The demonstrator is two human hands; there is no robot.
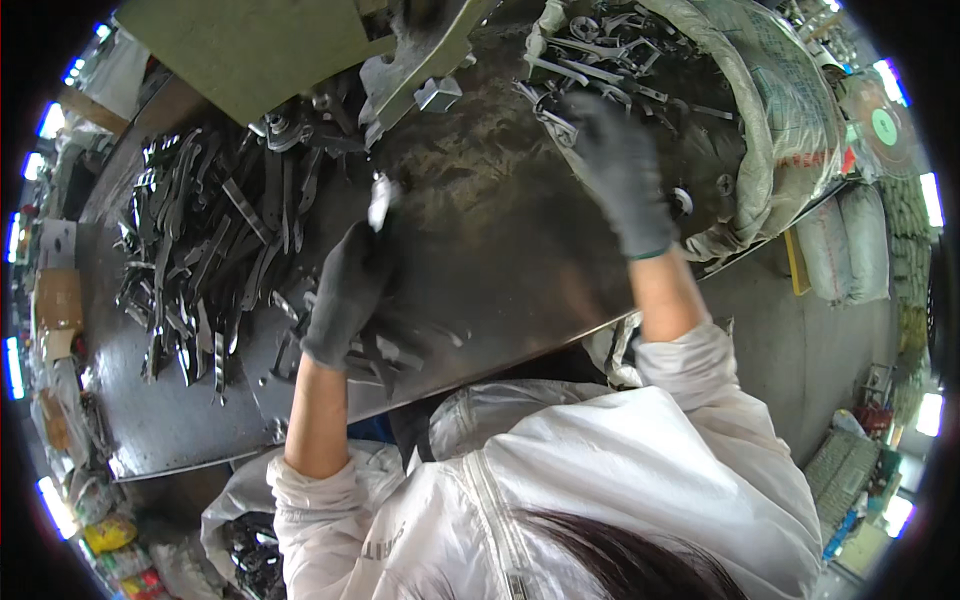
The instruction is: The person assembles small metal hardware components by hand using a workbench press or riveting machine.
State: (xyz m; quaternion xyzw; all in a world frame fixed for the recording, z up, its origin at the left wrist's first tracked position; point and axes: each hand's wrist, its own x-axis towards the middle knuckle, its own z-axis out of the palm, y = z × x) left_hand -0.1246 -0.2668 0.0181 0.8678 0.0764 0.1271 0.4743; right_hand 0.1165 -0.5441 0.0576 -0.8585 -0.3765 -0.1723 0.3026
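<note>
We stand at a dark metal table (520, 260). At two o'clock, a sack (790, 110) holds metal parts; our gloved right hand (622, 170) reaches in, grip hidden. At nine o'clock, our left hand (350, 290) pinches a shiny metal piece (380, 200) beside a pile of blades (200, 250).

Left hand (345, 290): dark glove, palm down, fingers curled closed around a small pale piece at the fingertips.
Left forearm: bare from glove cuff to elbow, rising almost straight up from the lower edge, sleeve pushed back and bunched at the elbow.
Right hand (620, 175): dark glove, stretched far forward, back of the hand facing up, fingers pointing away; grip hidden.
Right forearm: bare, angled up and slightly left, white sleeve bunched below.
</note>
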